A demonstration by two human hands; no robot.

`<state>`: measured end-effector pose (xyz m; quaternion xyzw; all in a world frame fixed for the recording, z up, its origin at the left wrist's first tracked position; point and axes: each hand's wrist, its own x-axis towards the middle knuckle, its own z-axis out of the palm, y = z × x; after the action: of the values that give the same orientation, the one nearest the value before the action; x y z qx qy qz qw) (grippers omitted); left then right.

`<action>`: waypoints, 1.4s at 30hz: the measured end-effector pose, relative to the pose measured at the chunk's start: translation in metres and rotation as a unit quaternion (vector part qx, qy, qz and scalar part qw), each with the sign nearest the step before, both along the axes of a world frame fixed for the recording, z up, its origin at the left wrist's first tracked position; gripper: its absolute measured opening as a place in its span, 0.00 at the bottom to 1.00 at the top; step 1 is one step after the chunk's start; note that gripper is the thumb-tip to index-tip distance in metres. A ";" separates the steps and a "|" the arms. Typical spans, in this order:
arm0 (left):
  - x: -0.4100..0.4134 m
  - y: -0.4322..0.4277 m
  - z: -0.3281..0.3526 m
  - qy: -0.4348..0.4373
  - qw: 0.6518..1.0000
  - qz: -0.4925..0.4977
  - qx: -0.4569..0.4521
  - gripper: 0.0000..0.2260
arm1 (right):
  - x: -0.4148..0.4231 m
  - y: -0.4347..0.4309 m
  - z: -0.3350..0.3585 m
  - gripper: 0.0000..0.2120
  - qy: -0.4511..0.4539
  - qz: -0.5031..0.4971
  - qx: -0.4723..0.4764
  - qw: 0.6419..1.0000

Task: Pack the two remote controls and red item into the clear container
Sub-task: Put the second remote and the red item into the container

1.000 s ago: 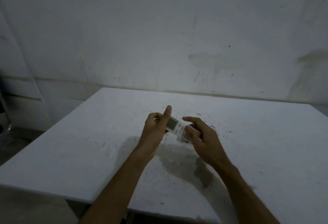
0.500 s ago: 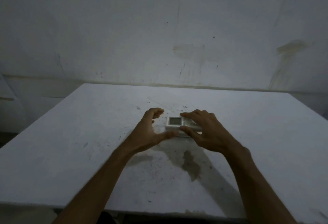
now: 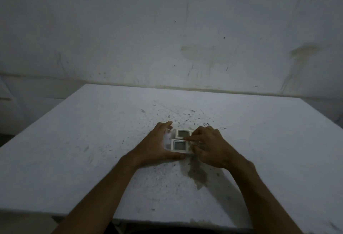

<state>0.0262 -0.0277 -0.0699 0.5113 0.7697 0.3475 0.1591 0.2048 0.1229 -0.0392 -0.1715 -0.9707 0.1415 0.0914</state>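
So we're looking down at a scuffed white table with both hands working in the middle of it. Two white remote controls are lying side by side, screens facing up: the far remote and the near remote, touching each other along their long edges.

Our left hand is cupping the left ends of the pair, fingers curled loosely round the far side and the thumb lying flat on the table along the near edge, so it's half open and bracing rather than squeezing. There's a faint glassy sheen just inside that palm that we're guessing is the wall of the clear container, but it's dim and we can't tell for sure whether the remotes are sitting in it.

Our right hand is covering the right halves of both remotes, fingers bent and pressing down on the button end, with one fingertip lying across the seam between them. It's resting on top, not clamping anything.

Just beyond the right hand's knuckles there's a small dark ring on the table. A stained wall is standing behind it all.
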 end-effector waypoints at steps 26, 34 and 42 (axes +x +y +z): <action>0.001 -0.002 -0.001 0.047 0.999 -0.019 0.014 0.32 | -0.005 0.093 -0.015 0.08 0.104 -0.080 -0.059 0.990; 0.003 -0.003 -0.001 0.034 0.999 -0.027 0.023 0.26 | -0.004 0.094 -0.015 0.07 0.169 -0.169 -0.136 0.961; 0.001 -0.008 0.012 -0.003 1.000 -0.023 0.015 0.31 | -0.002 0.066 0.029 0.11 0.277 -0.131 -0.156 0.939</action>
<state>0.0276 -0.0362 -0.0582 0.5304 0.7517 0.3570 0.1618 0.2032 0.1892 -0.0100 -0.2628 -0.8417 0.3197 0.3467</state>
